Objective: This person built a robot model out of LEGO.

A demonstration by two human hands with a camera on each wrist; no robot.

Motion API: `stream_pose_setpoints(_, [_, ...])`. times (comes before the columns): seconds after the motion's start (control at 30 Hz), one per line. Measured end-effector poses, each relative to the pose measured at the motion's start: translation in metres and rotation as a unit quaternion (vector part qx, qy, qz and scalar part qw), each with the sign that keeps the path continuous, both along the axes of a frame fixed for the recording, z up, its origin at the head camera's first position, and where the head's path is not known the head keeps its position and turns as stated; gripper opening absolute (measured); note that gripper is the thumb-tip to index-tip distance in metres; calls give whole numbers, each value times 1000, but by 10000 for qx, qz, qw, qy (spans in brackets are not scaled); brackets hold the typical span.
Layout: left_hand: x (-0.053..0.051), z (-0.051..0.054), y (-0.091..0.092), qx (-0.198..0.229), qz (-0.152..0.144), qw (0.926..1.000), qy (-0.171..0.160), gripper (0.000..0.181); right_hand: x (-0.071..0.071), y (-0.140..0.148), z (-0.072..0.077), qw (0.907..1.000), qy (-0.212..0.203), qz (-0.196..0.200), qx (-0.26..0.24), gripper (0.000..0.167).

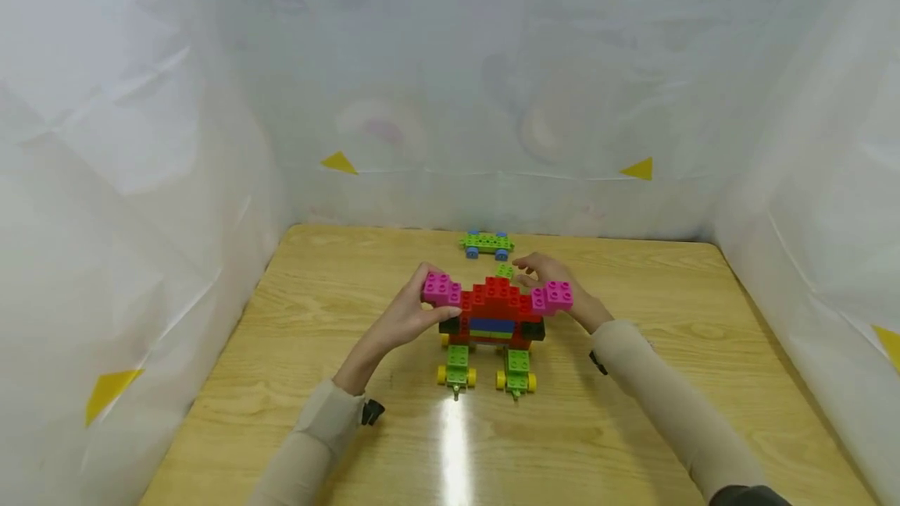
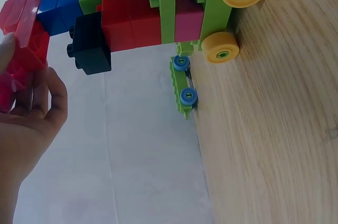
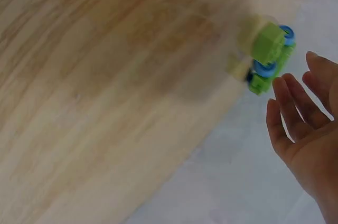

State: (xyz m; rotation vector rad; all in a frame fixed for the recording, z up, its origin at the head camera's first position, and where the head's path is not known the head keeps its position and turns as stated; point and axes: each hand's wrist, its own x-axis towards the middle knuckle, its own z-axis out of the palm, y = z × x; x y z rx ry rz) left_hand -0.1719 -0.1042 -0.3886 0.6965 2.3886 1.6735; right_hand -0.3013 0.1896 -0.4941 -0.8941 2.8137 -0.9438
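Observation:
A toy built of bricks (image 1: 495,299) stands mid-table, with a stepped red top, pink brick arms, black side bricks and green wheeled bases. My left hand (image 1: 404,322) grips its left pink arm (image 1: 441,289), thumb in front; in the left wrist view, the fingers lie behind the pink and red bricks. My right hand (image 3: 311,123) holds nothing, its fingers loosely bent and spread. In the head view it is behind the toy's right pink arm (image 1: 552,297), near a small green brick (image 1: 505,270). Part of that brick is hidden behind the red top.
A green wheeled base (image 1: 487,243) with blue wheels stands near the table's back edge, behind the small green brick. The toy's two green bases with yellow wheels (image 1: 530,382) point toward the front. White sheeting (image 1: 450,100) encloses the wooden table (image 1: 633,443) at the back and sides.

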Motion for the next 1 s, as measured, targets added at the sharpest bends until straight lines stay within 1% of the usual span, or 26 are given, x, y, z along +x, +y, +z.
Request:
stream_pose_setpoints(0.07, [0,0,-1,5,-12,10000,-11,41,-6,-5,-11,9997,126,18,201,38])
stream_pose_setpoints(0.13, [-1,-1,-1,29,-28,10000,-14,41,-11,-10,-17,9988,273,47,411,40])
stream_pose_setpoints(0.27, [-2,-2,-2,74,-53,10000,21,41,-17,-22,-20,9949,481,-42,883,42])
stream_pose_setpoints(0.4, [-3,-2,-1,59,-78,9999,-36,41,-18,-30,-19,9903,488,-231,1278,44])
stream_pose_setpoints(0.53, [-3,-1,-1,-4,-94,9999,-92,41,-17,-32,-20,9900,463,-357,1280,43])
stream_pose_setpoints(0.63, [-5,-1,0,1,-86,9999,-60,41,-18,-32,-22,9905,534,-350,1220,42])
stream_pose_setpoints(0.73, [-6,-1,-1,45,-82,10000,-10,40,-22,-30,-25,9899,554,-314,1265,41])
stream_pose_setpoints(0.87, [-10,-1,-1,64,-96,9999,62,40,-25,-24,-28,9914,442,-297,1198,39])
stream_pose_setpoints(1.0, [-12,0,-1,44,-108,9999,120,40,-25,-17,-32,9949,218,-357,923,39])
